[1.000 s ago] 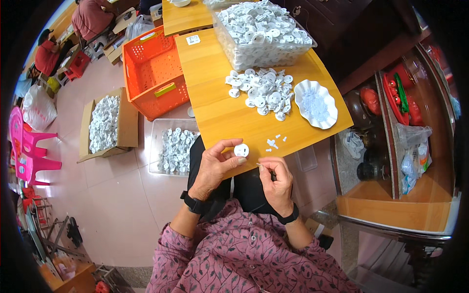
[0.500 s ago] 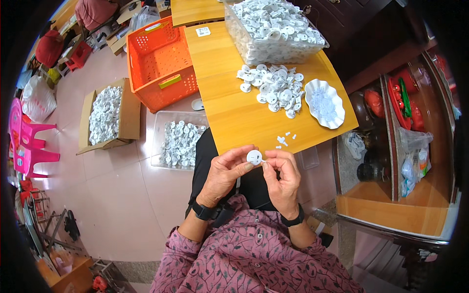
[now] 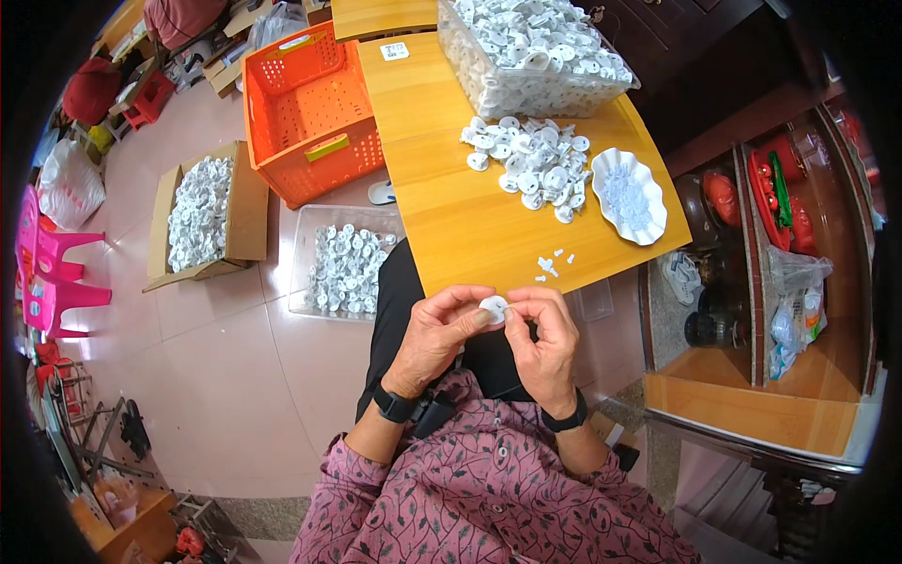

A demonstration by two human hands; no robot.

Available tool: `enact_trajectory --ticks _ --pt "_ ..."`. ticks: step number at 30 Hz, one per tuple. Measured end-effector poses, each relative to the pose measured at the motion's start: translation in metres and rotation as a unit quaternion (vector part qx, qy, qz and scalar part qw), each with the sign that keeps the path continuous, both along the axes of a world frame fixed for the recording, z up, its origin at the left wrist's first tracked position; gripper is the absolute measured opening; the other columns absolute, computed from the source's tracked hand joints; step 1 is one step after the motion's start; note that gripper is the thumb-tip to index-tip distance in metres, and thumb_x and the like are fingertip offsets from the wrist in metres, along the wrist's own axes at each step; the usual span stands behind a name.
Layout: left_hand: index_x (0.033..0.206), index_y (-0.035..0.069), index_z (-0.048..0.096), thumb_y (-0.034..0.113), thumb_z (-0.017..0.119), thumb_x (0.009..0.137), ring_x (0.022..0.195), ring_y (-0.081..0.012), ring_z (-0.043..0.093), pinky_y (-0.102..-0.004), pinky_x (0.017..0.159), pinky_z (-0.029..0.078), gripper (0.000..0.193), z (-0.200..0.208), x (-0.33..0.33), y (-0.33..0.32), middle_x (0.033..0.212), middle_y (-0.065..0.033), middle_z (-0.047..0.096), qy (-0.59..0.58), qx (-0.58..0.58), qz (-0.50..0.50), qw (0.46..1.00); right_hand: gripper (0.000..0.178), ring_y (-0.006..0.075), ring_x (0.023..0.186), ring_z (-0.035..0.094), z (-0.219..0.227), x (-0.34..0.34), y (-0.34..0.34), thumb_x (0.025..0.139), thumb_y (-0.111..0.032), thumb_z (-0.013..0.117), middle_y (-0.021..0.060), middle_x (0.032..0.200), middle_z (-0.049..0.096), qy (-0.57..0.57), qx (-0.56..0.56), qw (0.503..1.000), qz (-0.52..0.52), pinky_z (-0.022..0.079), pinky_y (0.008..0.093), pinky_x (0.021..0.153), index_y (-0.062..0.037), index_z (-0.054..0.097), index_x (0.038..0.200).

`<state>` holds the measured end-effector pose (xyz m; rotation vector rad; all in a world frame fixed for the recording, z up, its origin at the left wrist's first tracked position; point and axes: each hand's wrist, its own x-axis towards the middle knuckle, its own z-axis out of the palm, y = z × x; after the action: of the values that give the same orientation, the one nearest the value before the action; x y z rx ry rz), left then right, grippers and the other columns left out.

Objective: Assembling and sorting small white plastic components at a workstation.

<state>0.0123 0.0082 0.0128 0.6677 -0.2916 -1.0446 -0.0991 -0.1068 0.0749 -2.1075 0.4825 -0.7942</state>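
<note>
Just off the near edge of the wooden table (image 3: 423, 188), my left hand (image 3: 423, 343) pinches a round white plastic disc (image 3: 492, 308) between thumb and fingers. My right hand (image 3: 543, 343) meets it from the other side, its thumb and forefinger pinched at the disc's edge. Whatever sits in those right fingertips is mostly hidden; earlier a small white peg showed there. A few small white pegs (image 3: 548, 267) lie loose on the table in front. Beyond them is a heap of similar white discs (image 3: 536, 169), beside a scalloped white dish (image 3: 657, 193) of small translucent pieces.
A clear tub (image 3: 536, 94) heaped with white discs stands at the table's back. Left of the table are an orange crate (image 3: 324, 174), a cardboard box (image 3: 249, 202) and a clear floor tub (image 3: 301, 258), the latter two holding white parts. A shelf unit (image 3: 752, 404) stands right.
The disc has tilted in my left fingers, and my right fingertips have closed in against it. The peg no longer shows between them. The view has shifted slightly.
</note>
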Motion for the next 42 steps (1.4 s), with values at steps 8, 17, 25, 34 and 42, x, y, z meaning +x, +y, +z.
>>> enact_trajectory --ticks 8,17,25,34,42 --pt "0.129 -0.003 0.060 0.004 0.065 0.094 0.097 -0.0212 0.069 -0.0343 0.086 0.061 0.036 0.009 0.002 0.003 0.113 -0.0142 0.068 -0.018 0.032 -0.049 0.998 0.010 0.0208 0.080 0.065 -0.008 -0.001 -0.002 0.087 0.003 0.066 0.0142 0.104 0.064 -0.002 0.061 0.998 0.006 0.054 0.0308 0.070 0.0021 0.060 0.095" --pt "0.127 -0.003 0.061 0.010 0.059 0.099 0.109 -0.0223 0.065 -0.0371 0.093 0.058 0.031 0.003 -0.004 0.002 0.121 -0.0148 0.065 0.065 -0.006 -0.032 0.997 0.008 0.0230 0.084 0.065 -0.001 0.000 -0.004 0.088 0.001 0.065 0.0146 0.104 0.063 0.013 0.024 1.000 0.012 0.053 0.0328 0.073 0.0010 0.059 0.093" --pt "0.127 -0.002 0.061 0.006 0.061 0.098 0.118 -0.0254 0.061 -0.0396 0.099 0.055 0.030 0.002 -0.004 0.000 0.129 -0.0178 0.061 0.079 -0.022 -0.013 0.997 0.015 0.0276 0.089 0.065 0.004 -0.002 0.001 0.082 0.001 0.069 0.0164 0.109 0.059 0.009 -0.054 0.998 0.021 0.052 0.0376 0.079 -0.0009 0.057 0.090" --pt "0.127 -0.001 0.060 0.005 0.062 0.097 0.119 -0.0244 0.060 -0.0383 0.099 0.054 0.031 0.003 -0.004 0.002 0.130 -0.0161 0.061 0.080 -0.014 -0.009 0.997 0.017 0.0278 0.087 0.067 0.006 -0.001 0.005 0.079 0.005 0.067 0.0180 0.110 0.058 0.011 -0.067 0.997 0.021 0.054 0.0372 0.076 -0.0008 0.055 0.089" --pt "0.127 0.000 0.061 0.004 0.063 0.096 0.119 -0.0238 0.060 -0.0378 0.099 0.054 0.032 0.003 -0.005 0.003 0.130 -0.0150 0.061 0.072 -0.021 -0.008 0.997 0.019 0.0288 0.088 0.067 0.004 0.000 0.006 0.079 0.006 0.067 0.0182 0.110 0.057 0.009 -0.087 0.996 0.021 0.054 0.0374 0.076 -0.0007 0.055 0.091"
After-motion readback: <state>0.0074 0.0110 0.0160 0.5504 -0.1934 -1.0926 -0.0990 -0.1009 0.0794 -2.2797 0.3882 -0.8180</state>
